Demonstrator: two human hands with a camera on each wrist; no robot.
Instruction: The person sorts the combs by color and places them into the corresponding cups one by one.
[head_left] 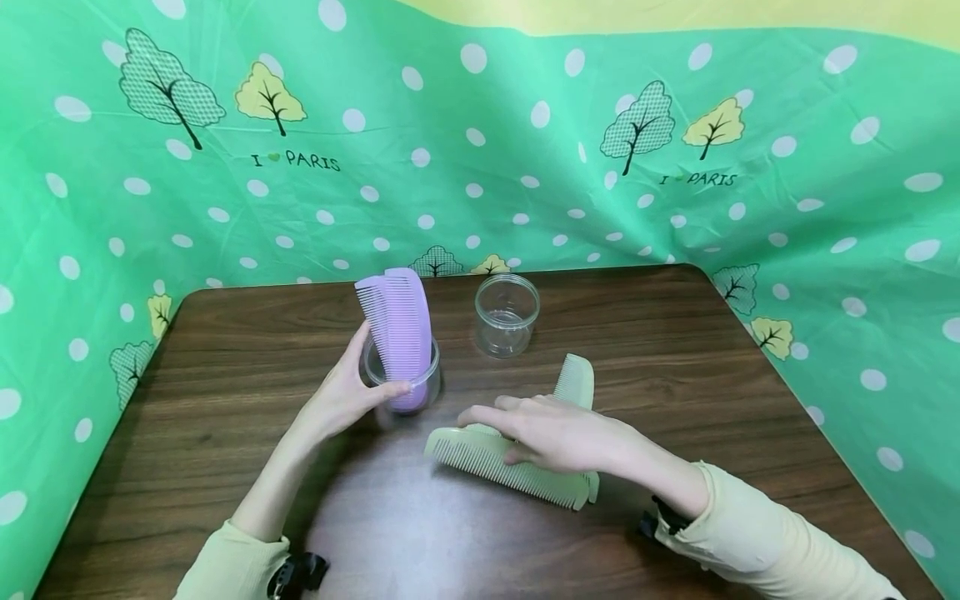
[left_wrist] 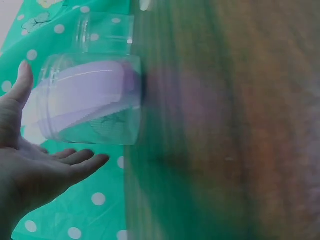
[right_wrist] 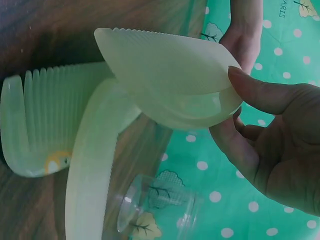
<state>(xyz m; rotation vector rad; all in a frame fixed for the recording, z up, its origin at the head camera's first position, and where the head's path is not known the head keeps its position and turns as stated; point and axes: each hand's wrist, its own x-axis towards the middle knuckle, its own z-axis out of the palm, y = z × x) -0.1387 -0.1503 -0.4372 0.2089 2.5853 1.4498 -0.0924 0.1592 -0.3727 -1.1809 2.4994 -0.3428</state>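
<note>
My left hand (head_left: 348,387) is spread beside a clear jar (head_left: 434,385), its thumb in front and its fingers behind. Purple combs (head_left: 407,325) lean upright in that jar; through its wall the left wrist view shows a purple comb (left_wrist: 90,90). The left fingers look fairly straight in that view. My right hand (head_left: 558,429) pinches a pale green comb (right_wrist: 165,70) between thumb and fingers at one end. Under it, two more green combs lie crossed: a wide-toothed comb (right_wrist: 50,115) and a curved comb (right_wrist: 92,170). The right hand partly hides the pile in the head view.
Behind the combs stands a second clear jar (head_left: 507,321) with nothing inside. The dark wooden table (head_left: 225,400) ends at a green dotted curtain (head_left: 480,150) along its back and sides.
</note>
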